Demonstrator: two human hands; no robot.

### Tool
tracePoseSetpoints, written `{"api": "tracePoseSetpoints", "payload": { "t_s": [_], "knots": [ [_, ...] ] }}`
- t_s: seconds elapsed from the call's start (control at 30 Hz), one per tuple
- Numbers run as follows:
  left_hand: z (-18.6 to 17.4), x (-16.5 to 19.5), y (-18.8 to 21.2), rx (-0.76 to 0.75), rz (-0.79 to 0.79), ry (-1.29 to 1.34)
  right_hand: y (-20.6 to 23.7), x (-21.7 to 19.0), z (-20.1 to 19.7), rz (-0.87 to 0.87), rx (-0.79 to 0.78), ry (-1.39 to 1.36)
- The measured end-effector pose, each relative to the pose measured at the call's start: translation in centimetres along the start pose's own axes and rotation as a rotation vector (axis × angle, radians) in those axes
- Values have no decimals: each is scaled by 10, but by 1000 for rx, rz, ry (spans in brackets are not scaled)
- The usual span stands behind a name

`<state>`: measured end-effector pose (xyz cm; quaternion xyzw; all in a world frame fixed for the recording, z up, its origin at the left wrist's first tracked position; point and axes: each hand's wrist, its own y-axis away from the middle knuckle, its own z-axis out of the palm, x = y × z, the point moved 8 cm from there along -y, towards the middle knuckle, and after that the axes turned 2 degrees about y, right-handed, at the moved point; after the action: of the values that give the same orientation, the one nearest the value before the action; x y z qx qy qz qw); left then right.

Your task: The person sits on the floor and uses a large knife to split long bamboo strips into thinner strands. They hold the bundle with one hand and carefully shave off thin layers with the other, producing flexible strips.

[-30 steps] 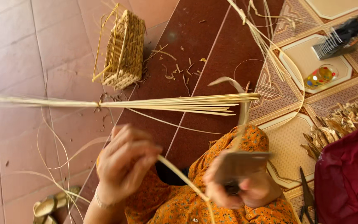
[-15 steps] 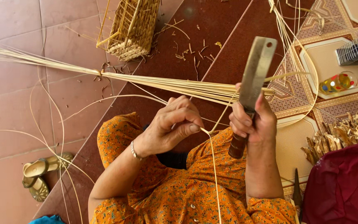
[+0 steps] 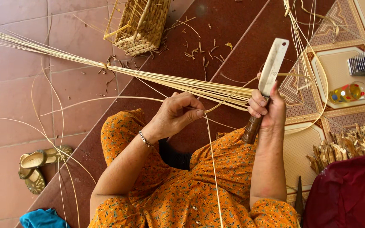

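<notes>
My right hand point(image 3: 268, 110) is shut on the wooden handle of a cleaver-like knife point(image 3: 271, 69), its flat blade pointing up and away from me. My left hand point(image 3: 177, 114), with a bracelet at the wrist, pinches a thin pale strip point(image 3: 212, 160) that runs down over my orange patterned lap. A long bundle of split cane strips point(image 3: 165, 79), tied at one point, stretches from the upper left across the floor to the knife hand. One strip curves from my left fingers up to the blade.
A half-woven basket point(image 3: 142, 23) lies on the red tiles ahead, with shavings around it. A pair of sandals point(image 3: 39, 164) and a blue cloth point(image 3: 43, 218) are at the lower left. Cut cane pieces point(image 3: 351, 145), a dark red cloth point(image 3: 351, 190) and a colourful glass point(image 3: 349, 92) are on the right.
The knife has come up from low over my lap to upright beside the bundle. My left hand has moved right, toward the knife, pinching the strip.
</notes>
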<state>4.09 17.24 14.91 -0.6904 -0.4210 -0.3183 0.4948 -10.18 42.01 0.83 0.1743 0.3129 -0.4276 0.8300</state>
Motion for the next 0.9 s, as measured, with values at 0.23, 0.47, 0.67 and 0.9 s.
{"api": "tracePoseSetpoints", "payload": {
  "t_s": [0.23, 0.47, 0.67, 0.9],
  "knots": [
    [-1, -49, 5, -32, -261, 114, -2, -3, -45, -21, 101, 6],
    [7, -84, 9, -82, -271, 279, -19, -9, -60, 33, 58, -37],
    [-2, -110, 6, -139, -374, 440, -32, -14, -44, 15, 176, 26],
    [-9, -124, 9, -108, -409, 319, -32, -11, -37, 41, 211, -4]
  ]
}}
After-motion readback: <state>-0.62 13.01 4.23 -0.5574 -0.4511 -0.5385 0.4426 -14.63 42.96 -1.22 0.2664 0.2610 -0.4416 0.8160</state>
